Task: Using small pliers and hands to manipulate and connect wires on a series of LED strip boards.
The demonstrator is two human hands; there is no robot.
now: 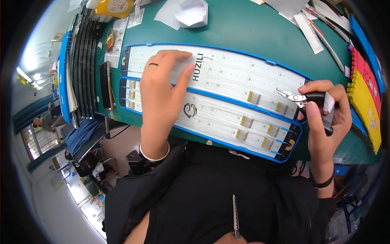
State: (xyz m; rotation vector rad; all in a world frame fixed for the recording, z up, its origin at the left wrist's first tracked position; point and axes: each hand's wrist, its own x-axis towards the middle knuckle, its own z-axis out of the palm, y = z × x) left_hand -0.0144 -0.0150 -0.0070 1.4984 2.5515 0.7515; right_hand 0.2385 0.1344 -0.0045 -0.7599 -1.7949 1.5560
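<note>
A long blue-edged case (227,90) lies opened in two halves on the table, with white inner panels printed with marks. Thin clear lines run along the nearer half, and small combs of yellowish pins (246,121) stand in rows. Over the left part of the case hovers my left hand (160,87), thumb and forefinger apart, with nothing visible between them. My right hand (331,118) grips small pliers (295,97) with black handles at the right end of the case. Their metal jaws point left over the upper panel. A whitish piece (328,101) shows by the handles.
The green table (239,24) bears a folded paper box (191,13) and a yellow bottle (115,6). A phone (106,85) lies left of the case, beside stacked black folders (83,61). Pens (327,42) and coloured foam blocks (363,105) are at right. Another person (40,122) is far left.
</note>
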